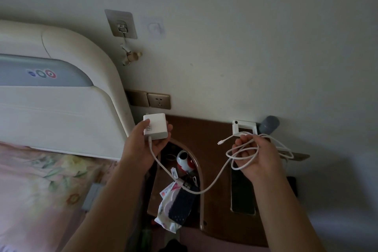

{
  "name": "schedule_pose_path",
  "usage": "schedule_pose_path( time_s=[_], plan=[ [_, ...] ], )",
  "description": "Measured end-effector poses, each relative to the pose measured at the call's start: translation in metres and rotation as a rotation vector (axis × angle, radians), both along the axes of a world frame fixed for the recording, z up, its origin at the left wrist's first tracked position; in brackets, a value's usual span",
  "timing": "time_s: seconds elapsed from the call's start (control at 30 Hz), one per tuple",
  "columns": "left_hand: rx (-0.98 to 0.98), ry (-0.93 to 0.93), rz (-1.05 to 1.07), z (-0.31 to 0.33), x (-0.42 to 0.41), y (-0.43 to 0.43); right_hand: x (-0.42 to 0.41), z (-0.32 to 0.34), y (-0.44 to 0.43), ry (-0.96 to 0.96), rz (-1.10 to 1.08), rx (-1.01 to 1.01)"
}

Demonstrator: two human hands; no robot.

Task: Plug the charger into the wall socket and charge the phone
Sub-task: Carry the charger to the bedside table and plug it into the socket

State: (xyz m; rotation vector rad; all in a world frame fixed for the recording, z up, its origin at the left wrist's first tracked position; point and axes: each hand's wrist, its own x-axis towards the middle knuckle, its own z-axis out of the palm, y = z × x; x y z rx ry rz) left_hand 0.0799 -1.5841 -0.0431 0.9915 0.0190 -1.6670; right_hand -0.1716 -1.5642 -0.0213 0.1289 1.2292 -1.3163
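My left hand (143, 145) holds a white charger block (156, 126) just below the gold wall socket (159, 101), its prongs pointing up toward the wall. A white cable (206, 187) runs from the block in a sagging arc to my right hand (253, 155), which grips several loose coils of it. The cable's free plug (220, 142) sticks out left of that hand. A dark phone (242, 192) lies flat on the brown bedside table (204, 135), partly under my right hand.
A white padded headboard (61, 96) and floral bedding (41, 180) fill the left. An adhesive hook (121, 24) hangs on the wall above the socket. On the table stand a white frame (245, 127) and a grey cylinder (269, 124); a lower shelf holds a wipes packet (165, 208).
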Motion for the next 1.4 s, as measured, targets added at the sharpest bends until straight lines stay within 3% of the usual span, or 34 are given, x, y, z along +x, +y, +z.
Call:
schedule_pose_path(
  time_s=[0.47, 0.9, 1.4],
  plan=[
    [0.019, 0.108, -0.181, -0.061, 0.024, -0.060, 0.041, -0.035, -0.037, 0.042, -0.035, 0.117],
    [0.040, -0.139, -0.218, -0.097, 0.032, -0.101, 0.071, -0.071, -0.051, 0.045, 0.045, 0.223],
    [0.044, -0.322, -0.088, -0.124, 0.032, -0.129, 0.075, -0.086, -0.055, 0.060, 0.060, 0.286]
  ],
)
